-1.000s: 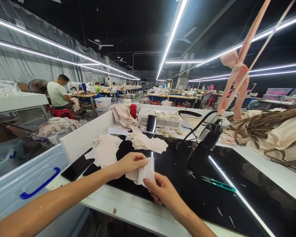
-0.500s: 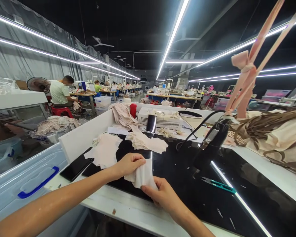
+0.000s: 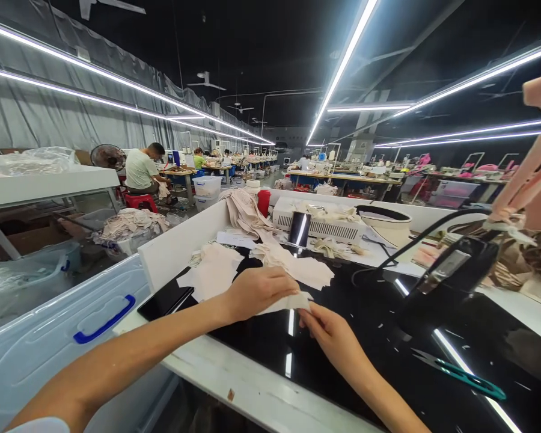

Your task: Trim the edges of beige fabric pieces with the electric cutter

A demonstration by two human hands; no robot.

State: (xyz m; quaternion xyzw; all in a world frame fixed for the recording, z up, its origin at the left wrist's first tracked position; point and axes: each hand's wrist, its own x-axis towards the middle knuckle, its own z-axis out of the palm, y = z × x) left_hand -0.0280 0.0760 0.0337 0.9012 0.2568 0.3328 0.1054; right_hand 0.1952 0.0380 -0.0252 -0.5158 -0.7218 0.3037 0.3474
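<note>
Both hands hold one small pale fabric piece (image 3: 282, 304) above the glossy black work surface (image 3: 270, 343). My left hand (image 3: 264, 291) is closed on its upper left part, the back of the hand facing up. At its right end, my right hand (image 3: 322, 322) pinches the edge between thumb and fingers. Pale cut pieces (image 3: 216, 269) lie just beyond my left wrist, and a second stack (image 3: 297, 264) lies behind the hands. Teal thread snips (image 3: 471, 379) rest on the black surface to the right.
A black machine (image 3: 451, 282) with a cable stands at the right, near hanging pink strips (image 3: 532, 174). A black phone (image 3: 165, 297) lies left. Behind are a dark cylinder (image 3: 300, 230) and a white vented box (image 3: 329, 228). A lidded bin (image 3: 63, 361) is at lower left. A person (image 3: 139, 171) sits farther back.
The view has turned left, so things appear farther right. The fabric piece has been lifted and tilted nearly edge-on, and my left hand has turned over its top. Both hands still hold it.
</note>
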